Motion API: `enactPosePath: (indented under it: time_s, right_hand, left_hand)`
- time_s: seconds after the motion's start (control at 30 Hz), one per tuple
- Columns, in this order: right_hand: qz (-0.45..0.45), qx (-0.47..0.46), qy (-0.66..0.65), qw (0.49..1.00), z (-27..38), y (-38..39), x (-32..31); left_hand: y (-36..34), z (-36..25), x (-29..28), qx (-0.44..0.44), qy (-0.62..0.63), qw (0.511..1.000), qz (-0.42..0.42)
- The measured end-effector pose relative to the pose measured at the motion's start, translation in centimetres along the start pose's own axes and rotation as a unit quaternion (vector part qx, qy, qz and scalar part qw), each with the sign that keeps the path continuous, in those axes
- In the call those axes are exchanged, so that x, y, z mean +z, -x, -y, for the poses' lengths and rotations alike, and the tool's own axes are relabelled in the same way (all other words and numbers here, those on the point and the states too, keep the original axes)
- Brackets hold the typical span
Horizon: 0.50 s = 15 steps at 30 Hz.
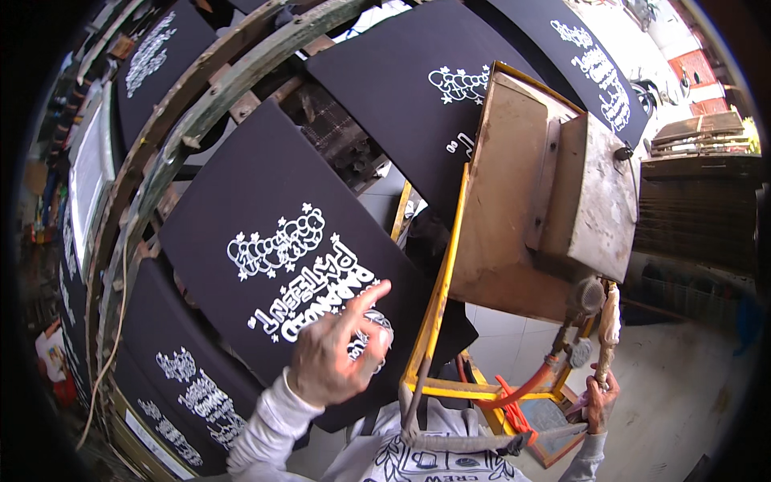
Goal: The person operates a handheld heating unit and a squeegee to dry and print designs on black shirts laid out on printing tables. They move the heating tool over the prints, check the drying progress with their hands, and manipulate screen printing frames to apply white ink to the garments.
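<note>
Pointing left hand (341,357): my empty fingers, index extended, over black, white-printed fabric panel (241,177).
Right hand (600,406): I grasp pale wrapped rod (610,325) near dusty metal box (594,201).

Black flat panels (233,177) | white printed designs (277,248) on top | pale tiled floor (514,328) below
</note>
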State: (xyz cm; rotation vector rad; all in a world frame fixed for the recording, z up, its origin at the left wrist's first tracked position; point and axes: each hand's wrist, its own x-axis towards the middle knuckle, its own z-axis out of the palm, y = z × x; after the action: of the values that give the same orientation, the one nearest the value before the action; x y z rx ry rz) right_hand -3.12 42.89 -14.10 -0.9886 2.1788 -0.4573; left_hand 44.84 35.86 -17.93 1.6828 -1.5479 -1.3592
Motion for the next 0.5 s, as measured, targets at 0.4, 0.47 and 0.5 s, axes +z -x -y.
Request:
enactPosePath:
  time_s: [0.4, 0.47, 0.5]
  right_hand:
    - [-0.010, -0.025, 0.045, 0.999, -4.1, -3.2, -1.1]
    - [-0.021, -0.027, 0.044, 0.998, -3.6, -3.4, -0.3]
    - [-0.016, -0.008, 0.033, 0.999, -3.5, -3.4, -0.4]
  left_hand:
    - [-24.2, 6.3, 2.9, 0.299, -0.406, 0.860, -0.072]
    - [-25.1, 6.4, 3.5, 0.296, -0.404, 0.862, -0.078]
    - [-25.4, 6.5, 3.8, 0.294, -0.404, 0.862, -0.082]
